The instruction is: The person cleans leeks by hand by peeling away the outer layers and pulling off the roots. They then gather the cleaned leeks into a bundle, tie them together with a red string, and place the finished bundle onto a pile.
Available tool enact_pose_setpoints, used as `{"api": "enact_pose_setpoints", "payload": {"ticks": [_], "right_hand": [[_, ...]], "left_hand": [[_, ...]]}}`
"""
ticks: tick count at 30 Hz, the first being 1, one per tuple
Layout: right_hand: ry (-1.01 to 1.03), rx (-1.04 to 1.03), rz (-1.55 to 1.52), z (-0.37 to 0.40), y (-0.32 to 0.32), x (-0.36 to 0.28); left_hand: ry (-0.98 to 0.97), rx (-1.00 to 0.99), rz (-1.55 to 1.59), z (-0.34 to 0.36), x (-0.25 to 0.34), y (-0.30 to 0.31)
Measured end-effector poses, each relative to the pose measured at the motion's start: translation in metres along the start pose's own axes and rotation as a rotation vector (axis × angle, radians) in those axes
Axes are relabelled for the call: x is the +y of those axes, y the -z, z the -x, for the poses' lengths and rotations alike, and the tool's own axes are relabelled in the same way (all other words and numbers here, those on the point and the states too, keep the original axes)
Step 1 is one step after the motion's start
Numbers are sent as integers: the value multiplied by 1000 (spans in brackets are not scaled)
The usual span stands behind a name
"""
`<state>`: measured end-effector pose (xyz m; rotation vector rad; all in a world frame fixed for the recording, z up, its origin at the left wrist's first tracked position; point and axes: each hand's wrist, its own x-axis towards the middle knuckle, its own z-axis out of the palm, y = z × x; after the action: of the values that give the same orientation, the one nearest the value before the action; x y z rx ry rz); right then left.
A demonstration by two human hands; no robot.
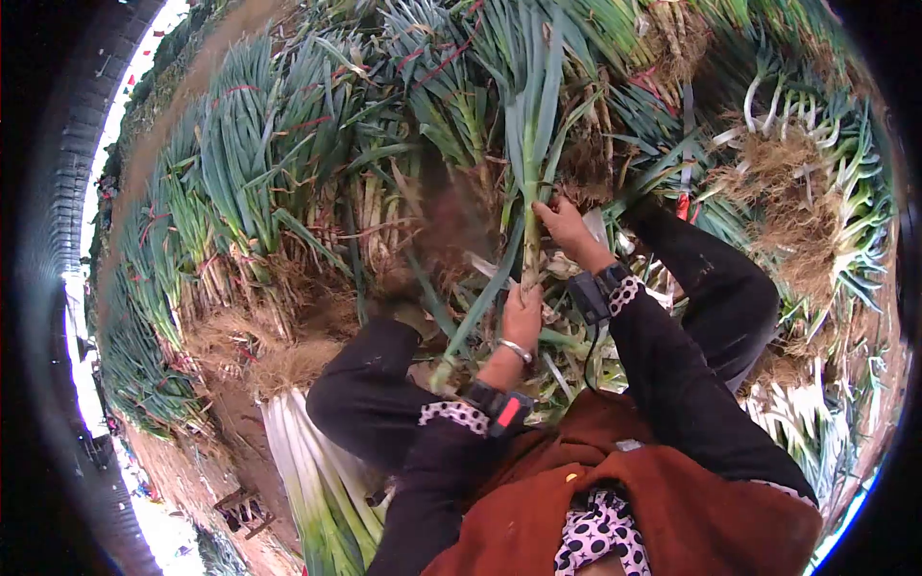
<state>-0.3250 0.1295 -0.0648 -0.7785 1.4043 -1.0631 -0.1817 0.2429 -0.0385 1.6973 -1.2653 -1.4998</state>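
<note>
Left hand (521,317) grip closed low on an upright green onion (531,173), right hand (567,228) grip closed higher on it, tied bundles (250,163) piled all around, root clumps (778,182) crowding close, white stalks (312,461) by the knee

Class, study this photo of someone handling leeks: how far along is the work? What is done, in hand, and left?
Looks done: a stack of pale, clean-stalked leeks lies beside the knee. In hand: the left hand and right hand both grip one long green-leaved leek. Probably left: large heaps of red-tied leek bundles with brown, tangled roots lie all around.
</note>
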Motion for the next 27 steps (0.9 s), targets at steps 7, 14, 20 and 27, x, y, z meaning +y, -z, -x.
{"api": "enact_pose_setpoints", "payload": {"ticks": [7, 14, 20, 27], "right_hand": [[-87, 100, -116, 21, -2, 10], [-428, -359, -769, 34, -3, -3], [-390, -196, -496, 15, 1, -25], [-238, -324, -308, 49, -23, -62]], "left_hand": [[270, -80, 663, 23, 7, -5], [452, -779, 1572, 27, -7, 8], [533, -592, 1135, 18, -9, 7], [156, -416, 1141, -100, 49, 52]]}}
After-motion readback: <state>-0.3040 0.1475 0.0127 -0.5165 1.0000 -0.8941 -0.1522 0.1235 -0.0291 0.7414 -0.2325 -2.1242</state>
